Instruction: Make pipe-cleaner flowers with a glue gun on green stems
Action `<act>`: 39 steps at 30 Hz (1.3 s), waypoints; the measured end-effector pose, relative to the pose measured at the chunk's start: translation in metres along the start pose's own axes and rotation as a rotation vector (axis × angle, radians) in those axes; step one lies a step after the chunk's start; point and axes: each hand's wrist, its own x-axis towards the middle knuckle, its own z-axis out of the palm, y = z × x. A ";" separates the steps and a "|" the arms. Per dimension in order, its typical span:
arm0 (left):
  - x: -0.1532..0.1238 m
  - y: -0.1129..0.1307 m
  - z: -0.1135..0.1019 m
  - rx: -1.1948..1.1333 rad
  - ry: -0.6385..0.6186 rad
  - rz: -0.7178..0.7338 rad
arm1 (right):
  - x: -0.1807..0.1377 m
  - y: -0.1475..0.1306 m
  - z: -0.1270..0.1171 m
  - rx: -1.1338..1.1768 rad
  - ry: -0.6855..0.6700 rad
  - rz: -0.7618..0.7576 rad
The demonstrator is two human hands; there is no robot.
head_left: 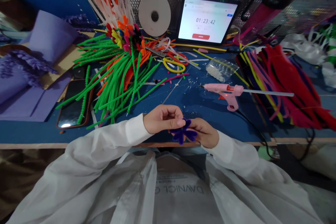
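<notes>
Close to the table's front edge, a dark purple pipe-cleaner flower with several looped petals is between my two hands. My left hand pinches one of its upper petals between thumb and fingertips. From the other side, my right hand grips the flower, its fingers partly hidden behind the petals. A pink glue gun with a clear glue stick lies to the right, nozzle pointing left. Beyond my left hand rests a thin metal rod. A bunch of green pipe cleaners spreads out to the left.
A tablet showing a timer leans at the back beside a white ribbon roll. Scissors lie near the coloured flowers. Left is a phone; right are red pipe cleaners and a clear bag of white beads. The glue gun's cord crosses the front edge.
</notes>
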 end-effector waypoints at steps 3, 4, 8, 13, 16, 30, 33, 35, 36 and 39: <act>0.001 -0.001 0.002 0.013 -0.020 -0.031 | 0.003 -0.001 0.001 -0.025 -0.012 -0.027; 0.002 -0.001 0.002 0.015 -0.018 -0.038 | 0.003 -0.002 0.001 -0.027 -0.020 -0.036; 0.002 -0.003 0.002 0.014 0.013 -0.047 | 0.005 -0.002 0.001 -0.063 -0.025 -0.046; 0.001 -0.004 0.003 -0.014 0.010 -0.033 | 0.003 0.001 -0.001 -0.061 -0.055 -0.024; 0.000 -0.007 0.004 -0.031 0.012 -0.013 | 0.003 0.002 0.000 -0.038 -0.049 -0.026; 0.000 -0.011 0.001 -0.193 0.027 0.051 | 0.001 -0.013 0.002 -0.269 0.158 -0.209; -0.002 -0.012 0.001 -0.137 -0.065 0.051 | 0.001 -0.017 0.003 -0.474 0.233 -0.307; -0.003 -0.012 0.003 -0.099 -0.091 0.055 | 0.001 -0.017 0.005 -0.517 0.257 -0.344; -0.003 -0.012 0.004 -0.092 -0.083 0.061 | 0.001 -0.017 0.005 -0.526 0.273 -0.358; -0.003 -0.012 0.007 -0.113 -0.046 0.086 | 0.001 -0.012 0.008 -0.558 0.324 -0.385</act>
